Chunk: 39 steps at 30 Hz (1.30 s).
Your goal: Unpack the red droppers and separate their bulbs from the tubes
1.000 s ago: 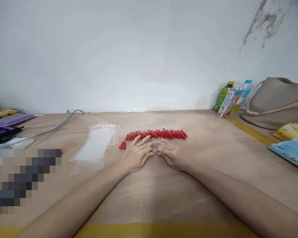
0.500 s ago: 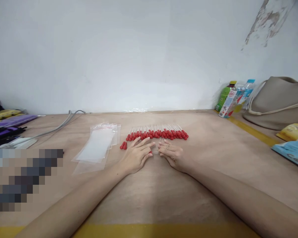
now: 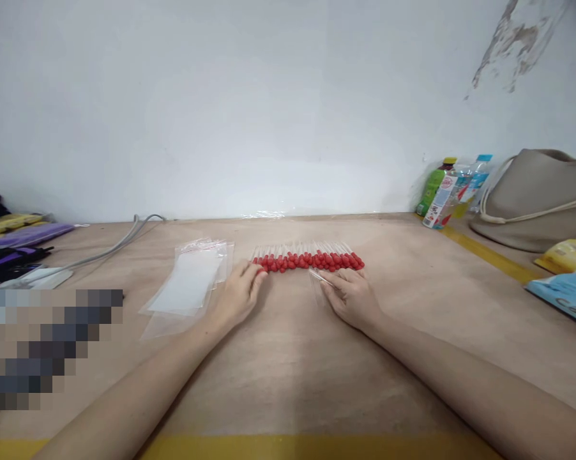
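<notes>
A row of glass droppers with red rubber bulbs (image 3: 311, 260) lies across the table, bulbs toward me and clear tubes pointing to the wall. My left hand (image 3: 240, 291) is closed at the row's left end, its fingertips on a red bulb (image 3: 262, 271); the rest of that dropper is hidden. Just in front of the row, my right hand (image 3: 357, 299) pinches thin clear glass tubes (image 3: 319, 276) whose tips stick out to the left. How many it holds, I cannot tell.
Clear zip bags (image 3: 187, 281) lie in a pile left of my left hand. Farther left runs a grey cable (image 3: 108, 246). Drink bottles (image 3: 441, 195), a grey-brown bag (image 3: 537, 198) and a blue packet (image 3: 563, 294) are on the right.
My left hand has moved left from the middle to the row's left end, where two separate bulbs lay. My right hand has shifted slightly right and turned, still holding the clear tubes.
</notes>
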Each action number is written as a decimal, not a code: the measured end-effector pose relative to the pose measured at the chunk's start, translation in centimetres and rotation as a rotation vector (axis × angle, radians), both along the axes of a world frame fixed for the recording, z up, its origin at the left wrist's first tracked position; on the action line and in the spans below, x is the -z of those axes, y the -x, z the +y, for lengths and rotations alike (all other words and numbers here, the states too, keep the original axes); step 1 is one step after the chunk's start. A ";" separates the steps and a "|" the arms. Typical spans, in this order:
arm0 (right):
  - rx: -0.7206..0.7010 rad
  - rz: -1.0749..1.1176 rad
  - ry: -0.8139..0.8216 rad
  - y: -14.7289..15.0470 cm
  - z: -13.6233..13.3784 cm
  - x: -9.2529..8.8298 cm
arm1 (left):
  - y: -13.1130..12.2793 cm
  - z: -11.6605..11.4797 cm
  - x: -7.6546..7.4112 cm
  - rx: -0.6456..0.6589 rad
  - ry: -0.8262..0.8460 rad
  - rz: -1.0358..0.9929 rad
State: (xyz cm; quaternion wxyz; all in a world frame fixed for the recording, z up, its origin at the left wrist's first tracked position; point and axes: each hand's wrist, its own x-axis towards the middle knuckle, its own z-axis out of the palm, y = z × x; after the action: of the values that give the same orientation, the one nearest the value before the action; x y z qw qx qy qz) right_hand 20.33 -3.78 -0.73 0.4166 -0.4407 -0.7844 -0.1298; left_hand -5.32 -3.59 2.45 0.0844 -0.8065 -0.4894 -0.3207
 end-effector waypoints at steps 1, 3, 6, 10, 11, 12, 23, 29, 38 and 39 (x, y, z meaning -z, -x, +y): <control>0.038 0.009 0.030 0.1 0.0 -0.1 | 0.7 0.4 -0.4 -0.066 -0.011 -0.034; 0.102 0.037 0.104 0.3 -0.1 -0.2 | 2.4 1.4 -1.0 -0.203 -0.001 -0.076; 0.183 0.029 0.211 0.5 0.0 -0.3 | 4.7 2.6 -1.5 -0.335 0.145 -0.038; 0.210 -0.003 0.294 0.4 0.2 -0.3 | 5.9 3.3 -0.8 -0.347 0.346 -0.046; 0.202 -0.002 0.299 0.4 0.3 -0.2 | 5.9 3.3 -0.5 -0.343 0.372 -0.064; 0.192 -0.001 0.301 0.4 0.3 -0.1 | 5.8 3.2 -0.4 -0.339 0.395 -0.078; 0.083 -0.060 0.272 0.6 0.1 -0.3 | 4.7 2.9 -0.9 -0.373 0.234 0.018; 0.052 -0.040 0.281 0.6 0.0 -0.5 | 2.8 4.4 -1.8 -0.489 0.345 0.160; -0.020 0.047 0.315 0.5 0.5 -0.3 | 1.4 7.2 -1.9 -0.635 0.550 0.221; -0.037 0.051 0.321 0.4 0.5 -0.3 | 1.4 7.3 -2.0 -0.639 0.561 0.220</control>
State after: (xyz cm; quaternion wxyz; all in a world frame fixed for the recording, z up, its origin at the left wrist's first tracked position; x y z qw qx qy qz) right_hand 19.89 -3.26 -0.47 0.3630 -0.4900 -0.7924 0.0161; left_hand -6.70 3.70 4.43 0.0087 -0.6357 -0.7705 -0.0452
